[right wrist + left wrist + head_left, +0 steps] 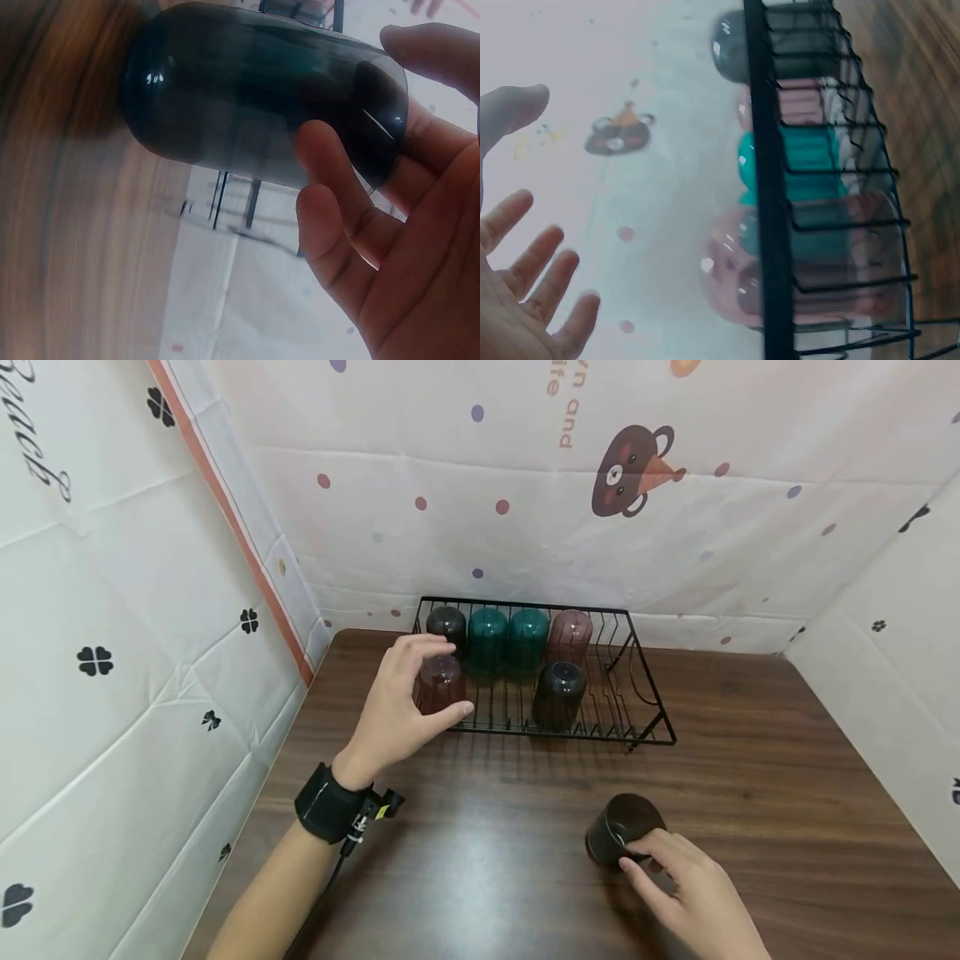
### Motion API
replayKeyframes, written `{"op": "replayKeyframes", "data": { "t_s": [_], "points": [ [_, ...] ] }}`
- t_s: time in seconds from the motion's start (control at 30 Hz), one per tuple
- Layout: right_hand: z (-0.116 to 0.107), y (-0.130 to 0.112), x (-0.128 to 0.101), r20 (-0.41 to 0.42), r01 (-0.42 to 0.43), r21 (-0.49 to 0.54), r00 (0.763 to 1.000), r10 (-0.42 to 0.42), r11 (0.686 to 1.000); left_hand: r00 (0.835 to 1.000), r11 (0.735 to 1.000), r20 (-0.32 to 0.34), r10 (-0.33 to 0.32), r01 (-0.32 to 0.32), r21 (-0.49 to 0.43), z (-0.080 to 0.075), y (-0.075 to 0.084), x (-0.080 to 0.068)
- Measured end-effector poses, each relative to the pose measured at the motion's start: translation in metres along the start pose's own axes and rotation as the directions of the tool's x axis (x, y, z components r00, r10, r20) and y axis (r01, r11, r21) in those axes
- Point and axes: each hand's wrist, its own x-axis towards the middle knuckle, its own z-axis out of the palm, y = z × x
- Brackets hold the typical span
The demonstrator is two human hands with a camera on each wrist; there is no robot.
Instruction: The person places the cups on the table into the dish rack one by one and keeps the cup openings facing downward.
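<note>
My left hand (408, 697) is at the front left corner of a black wire rack (645, 697), cupped beside an upside-down reddish-brown cup (444, 687). In the left wrist view the left hand (525, 300) has its fingers spread, clear of the pink-brown cup (735, 277), and grips nothing. My right hand (660, 868) grips a dark translucent cup (618, 827) that is tilted on the wooden table (487, 860). In the right wrist view the thumb and fingers (330, 172) curl round the dark cup (247, 97).
The rack (769, 187) also holds a dark brown cup (447, 625), two teal cups (487, 635), a pink cup (570, 635) and a black cup (558, 689), all upside down. Printed cloth walls (150, 610) close in the left, back and right sides.
</note>
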Motion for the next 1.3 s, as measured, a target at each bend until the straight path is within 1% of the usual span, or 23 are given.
{"op": "replayKeyframes", "data": {
  "t_s": [0.07, 0.13, 0.2, 0.27, 0.33, 0.43, 0.47, 0.53, 0.6, 0.63, 0.7, 0.8, 0.83, 0.9, 0.93, 1.0, 1.1, 1.13, 1.2, 1.3],
  "points": [
    [0.003, -0.002, 0.003, 0.017, 0.015, 0.013, 1.0, -0.015, 1.0, 0.999, 0.999, 0.026, 0.032, -0.031, -0.025, -0.001, 0.008, -0.003],
    [0.006, -0.005, 0.006, 0.03, 0.028, 0.028, 0.999, -0.028, 0.999, 0.996, 0.997, 0.067, 0.058, -0.055, -0.051, -0.001, 0.015, -0.006],
    [0.009, -0.008, 0.009, 0.035, 0.042, 0.042, 0.998, -0.044, 0.998, 0.99, 0.994, 0.114, 0.081, -0.071, -0.088, 0.0, 0.022, -0.01],
    [0.011, -0.011, 0.011, 0.041, 0.062, 0.065, 0.997, -0.065, 0.996, 0.98, 0.988, 0.163, 0.118, -0.099, -0.121, 0.003, 0.028, -0.015],
    [0.014, -0.014, 0.014, 0.041, 0.085, 0.087, 0.995, -0.089, 0.993, 0.963, 0.977, 0.207, 0.171, -0.138, -0.164, 0.009, 0.032, -0.019],
    [0.018, -0.017, 0.019, 0.052, 0.112, 0.107, 0.992, -0.118, 0.988, 0.929, 0.956, 0.27, 0.253, -0.198, -0.215, 0.022, 0.036, -0.027],
    [0.019, -0.018, 0.02, 0.054, 0.117, 0.112, 0.991, -0.123, 0.987, 0.916, 0.951, 0.294, 0.272, -0.209, -0.23, 0.027, 0.036, -0.031],
    [0.022, -0.02, 0.023, 0.067, 0.115, 0.117, 0.99, -0.123, 0.987, 0.893, 0.948, 0.347, 0.288, -0.213, -0.238, 0.037, 0.036, -0.04],
    [0.025, -0.022, 0.026, 0.075, 0.118, 0.128, 0.989, -0.129, 0.985, 0.873, 0.952, 0.4, 0.278, -0.195, -0.236, 0.046, 0.035, -0.05],
    [0.026, -0.024, 0.027, 0.084, 0.117, 0.136, 0.988, -0.129, 0.984, 0.866, 0.957, 0.428, 0.259, -0.171, -0.233, 0.05, 0.034, -0.055],
    [0.028, -0.027, 0.029, 0.098, 0.113, 0.157, 0.987, -0.129, 0.981, 0.853, 0.969, 0.481, 0.203, -0.104, -0.224, 0.056, 0.033, -0.065],
    [0.031, -0.032, 0.032, 0.112, 0.112, 0.178, 0.985, -0.133, 0.978, 0.834, 0.979, 0.542, 0.099, 0.017, -0.205, 0.064, 0.031, -0.078],
    [0.032, -0.033, 0.033, 0.114, 0.116, 0.184, 0.984, -0.139, 0.976, 0.827, 0.979, 0.56, 0.059, 0.062, -0.194, 0.065, 0.031, -0.081],
    [0.034, -0.036, 0.035, 0.122, 0.123, 0.192, 0.981, -0.148, 0.974, 0.817, 0.976, 0.576, 0.002, 0.123, -0.179, 0.068, 0.029, -0.087],
    [0.035, -0.037, 0.036, 0.126, 0.128, 0.195, 0.98, -0.155, 0.972, 0.813, 0.973, 0.581, -0.023, 0.151, -0.174, 0.069, 0.028, -0.089],
    [0.037, -0.039, 0.037, 0.135, 0.138, 0.205, 0.977, -0.168, 0.969, 0.807, 0.969, 0.587, -0.058, 0.187, -0.162, 0.071, 0.026, -0.092],
    [0.041, -0.042, 0.04, 0.152, 0.141, 0.209, 0.973, -0.175, 0.968, 0.797, 0.971, 0.597, -0.09, 0.203, -0.124, 0.074, 0.023, -0.095],
    [0.042, -0.044, 0.041, 0.156, 0.139, 0.208, 0.972, -0.173, 0.968, 0.794, 0.974, 0.601, -0.092, 0.196, -0.109, 0.075, 0.022, -0.096],
    [0.045, -0.046, 0.044, 0.159, 0.144, 0.203, 0.971, -0.178, 0.969, 0.79, 0.985, 0.607, -0.084, 0.159, -0.07, 0.078, 0.02, -0.097],
    [0.049, -0.051, 0.048, 0.164, 0.158, 0.201, 0.967, -0.192, 0.967, 0.786, 0.992, 0.614, -0.072, 0.118, -0.036, 0.082, 0.017, -0.1]
  ]
}}
